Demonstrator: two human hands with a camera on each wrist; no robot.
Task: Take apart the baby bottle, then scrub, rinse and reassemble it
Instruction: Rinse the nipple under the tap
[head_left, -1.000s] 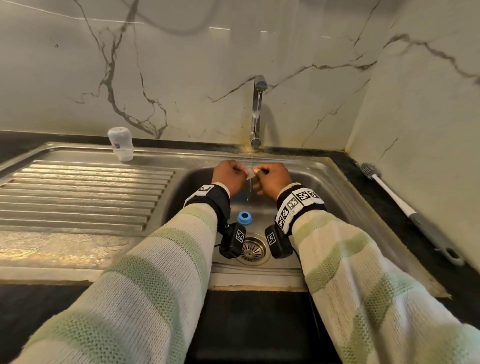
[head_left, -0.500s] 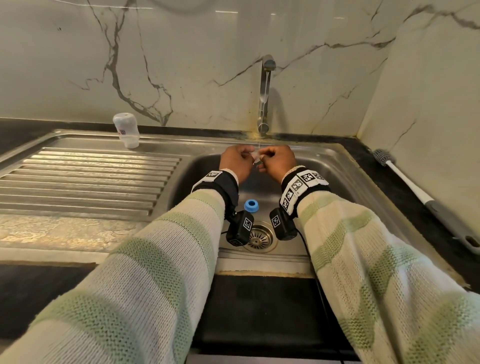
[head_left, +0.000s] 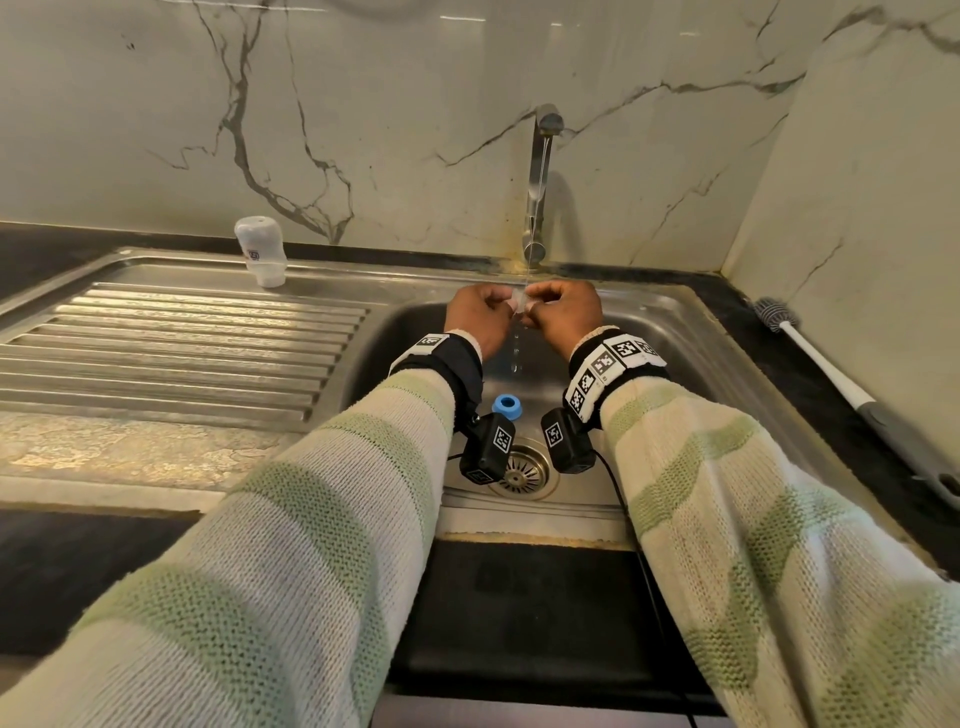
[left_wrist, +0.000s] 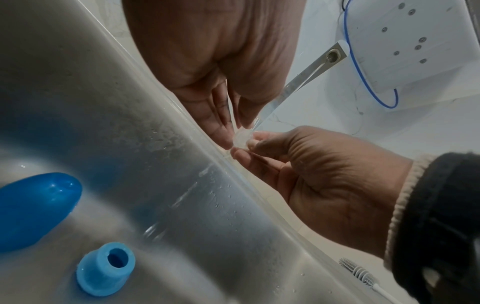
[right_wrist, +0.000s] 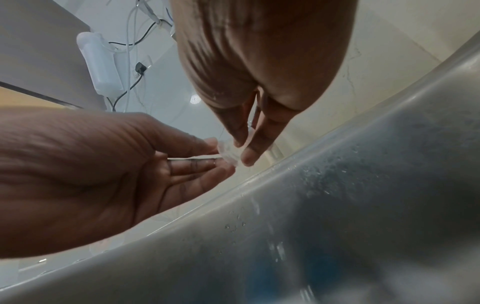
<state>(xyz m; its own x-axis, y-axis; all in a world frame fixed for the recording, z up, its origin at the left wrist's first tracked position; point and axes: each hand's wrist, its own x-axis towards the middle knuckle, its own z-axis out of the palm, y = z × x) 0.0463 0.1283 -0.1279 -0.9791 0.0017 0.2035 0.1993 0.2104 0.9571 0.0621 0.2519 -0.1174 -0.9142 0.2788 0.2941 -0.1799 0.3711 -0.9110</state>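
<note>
Both arms reach forward, wrists side by side. The left hand (head_left: 480, 314) and right hand (head_left: 563, 312) meet fingertip to fingertip, fingers (left_wrist: 221, 125) curled inward, pinching something small and clear between them.

Two hands: left hand (head_left: 480, 314), right hand (head_left: 563, 312). One clear teat (left_wrist: 242, 138), one blue collar ring (head_left: 506, 405), one white bottle (head_left: 260, 252), one bottle brush (head_left: 852, 395), one tap (head_left: 537, 182), one sink (head_left: 691, 332).

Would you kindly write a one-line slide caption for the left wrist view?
Both hands pinch a small clear teat under the tap's stream, above a blue ring in the sink.
</note>
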